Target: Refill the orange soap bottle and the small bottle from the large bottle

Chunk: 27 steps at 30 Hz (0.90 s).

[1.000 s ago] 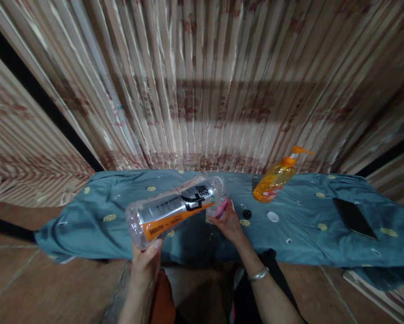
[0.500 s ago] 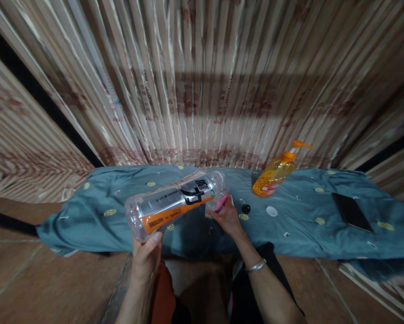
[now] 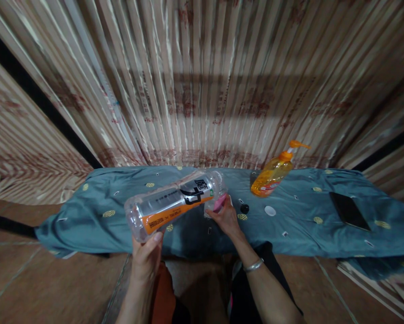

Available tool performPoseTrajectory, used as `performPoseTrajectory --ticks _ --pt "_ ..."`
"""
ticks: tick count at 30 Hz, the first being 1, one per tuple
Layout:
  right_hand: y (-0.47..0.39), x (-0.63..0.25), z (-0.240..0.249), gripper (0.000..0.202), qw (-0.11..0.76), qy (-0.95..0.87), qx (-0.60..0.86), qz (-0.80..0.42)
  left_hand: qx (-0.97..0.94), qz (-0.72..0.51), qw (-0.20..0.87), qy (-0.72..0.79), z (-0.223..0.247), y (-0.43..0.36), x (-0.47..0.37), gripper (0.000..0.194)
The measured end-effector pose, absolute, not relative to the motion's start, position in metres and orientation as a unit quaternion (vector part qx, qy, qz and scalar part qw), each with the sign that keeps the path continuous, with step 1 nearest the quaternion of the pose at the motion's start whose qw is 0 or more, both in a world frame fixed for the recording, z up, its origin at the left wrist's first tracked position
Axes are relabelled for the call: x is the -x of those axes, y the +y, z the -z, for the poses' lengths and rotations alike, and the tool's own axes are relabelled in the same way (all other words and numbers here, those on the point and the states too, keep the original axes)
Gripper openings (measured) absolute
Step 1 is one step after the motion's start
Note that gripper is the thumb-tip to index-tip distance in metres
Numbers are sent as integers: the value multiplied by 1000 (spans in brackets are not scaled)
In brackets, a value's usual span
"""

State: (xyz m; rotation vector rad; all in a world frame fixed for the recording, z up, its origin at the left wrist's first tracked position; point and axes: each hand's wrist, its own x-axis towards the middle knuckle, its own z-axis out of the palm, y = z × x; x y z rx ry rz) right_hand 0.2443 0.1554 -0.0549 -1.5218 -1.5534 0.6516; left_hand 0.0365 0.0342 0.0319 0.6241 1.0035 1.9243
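My left hand [image 3: 147, 252] grips a large clear plastic bottle [image 3: 171, 204] near its base. The bottle has a silver and orange label and is tilted, its neck pointing right and down. My right hand [image 3: 227, 218] is closed around a small clear container [image 3: 210, 209] with a pink part [image 3: 219, 203]. The container's exact kind is hard to make out. The big bottle's mouth is right at the small container; whether they touch I cannot tell. A black cap [image 3: 244, 209] and a white round disc [image 3: 270, 210] lie just right of my right hand.
A pump bottle [image 3: 272, 176] of orange-yellow liquid stands behind the cap and disc. A dark flat phone-like slab [image 3: 349, 211] lies at the right. A blue-green patterned cloth [image 3: 93, 234] covers the bench. Behind it hangs a striped curtain [image 3: 202, 90], with dark poles [image 3: 43, 94] at the sides.
Both hands keep their hold on the bottle and the small container, with the bottle tilted the same way. The whole view has shifted very slightly.
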Motion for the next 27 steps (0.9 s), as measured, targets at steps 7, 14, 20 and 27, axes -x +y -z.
performPoseTrajectory --ticks 7,14,20,27 --pt "154 -244 54 74 408 -627 616 -245 -247 -770 425 407 -30 35 -37 79" --pt "158 -245 61 80 414 -630 607 -251 -248 -771 419 410 -29 36 -34 85" --pt "159 -247 68 87 418 -632 599 -257 -242 -766 433 409 -27 38 -33 88" --pt "160 -248 73 104 420 -628 606 -248 -247 -768 431 404 -25 38 -32 82"
